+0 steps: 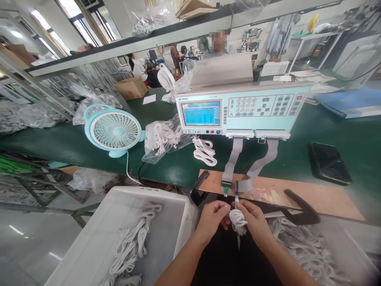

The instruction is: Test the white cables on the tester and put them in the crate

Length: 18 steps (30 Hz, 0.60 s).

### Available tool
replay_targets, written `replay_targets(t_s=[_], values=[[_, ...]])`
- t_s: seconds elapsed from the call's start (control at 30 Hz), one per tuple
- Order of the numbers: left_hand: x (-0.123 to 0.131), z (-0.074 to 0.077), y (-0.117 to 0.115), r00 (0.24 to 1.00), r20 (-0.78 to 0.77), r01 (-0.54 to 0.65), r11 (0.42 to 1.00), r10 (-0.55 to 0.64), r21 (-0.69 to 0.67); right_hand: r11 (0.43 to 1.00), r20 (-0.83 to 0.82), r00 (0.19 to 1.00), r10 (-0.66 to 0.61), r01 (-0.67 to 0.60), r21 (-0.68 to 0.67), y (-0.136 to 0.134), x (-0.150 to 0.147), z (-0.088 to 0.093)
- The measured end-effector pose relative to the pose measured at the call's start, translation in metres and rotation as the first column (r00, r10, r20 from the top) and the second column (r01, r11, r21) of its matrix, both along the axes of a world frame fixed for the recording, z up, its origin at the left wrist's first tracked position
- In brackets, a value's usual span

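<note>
A coiled white cable hangs between my two hands at the table's front edge. My right hand is closed on it just below a small test board, where a cable end stands upright against a dark connector. My left hand pinches the cable's other side, close to the coil; its exact grip is partly hidden by the fingers. Left of that connector, a small green circuit board with a metal plug sticks out over the wooden board. Grey ribbon cables run from there up to the tester.
Left of me stands a white bin with coiled cables; more cables lie at lower right. Black clamps grip the wooden board. On the green table are a blue fan, bagged cables, a loose coil and a phone.
</note>
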State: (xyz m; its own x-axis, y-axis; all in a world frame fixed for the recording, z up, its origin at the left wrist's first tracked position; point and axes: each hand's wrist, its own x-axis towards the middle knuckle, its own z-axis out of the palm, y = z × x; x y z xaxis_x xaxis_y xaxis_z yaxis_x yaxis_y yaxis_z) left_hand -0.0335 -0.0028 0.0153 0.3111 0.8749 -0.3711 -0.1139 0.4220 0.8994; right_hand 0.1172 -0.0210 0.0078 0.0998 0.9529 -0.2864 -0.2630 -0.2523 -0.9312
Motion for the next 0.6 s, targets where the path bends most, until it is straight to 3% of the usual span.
replay_targets(t_s=[0.1, 0.23, 0.43, 0.6], values=[[0.002, 0.002, 0.005, 0.974, -0.227, 0.074, 0.968, -0.018, 0.240, 0.997, -0.111, 0.992, -0.053, 0.047, -0.058, 0.002, -0.004, -0.002], [0.001, 0.003, 0.010, 0.958, -0.279, 0.177, 0.911, -0.072, 0.373, 0.997, -0.185, 0.982, -0.047, 0.034, -0.076, 0.004, -0.003, -0.004], [0.008, -0.012, 0.011, 0.952, -0.286, 0.020, 0.905, 0.113, 0.425, 0.996, -0.210, 0.977, -0.025, 0.008, -0.083, 0.004, 0.001, 0.001], [0.016, -0.012, 0.008, 0.935, -0.276, -0.085, 0.897, 0.222, 0.433, 0.996, -0.219, 0.976, -0.013, -0.006, -0.089, 0.002, 0.003, -0.007]])
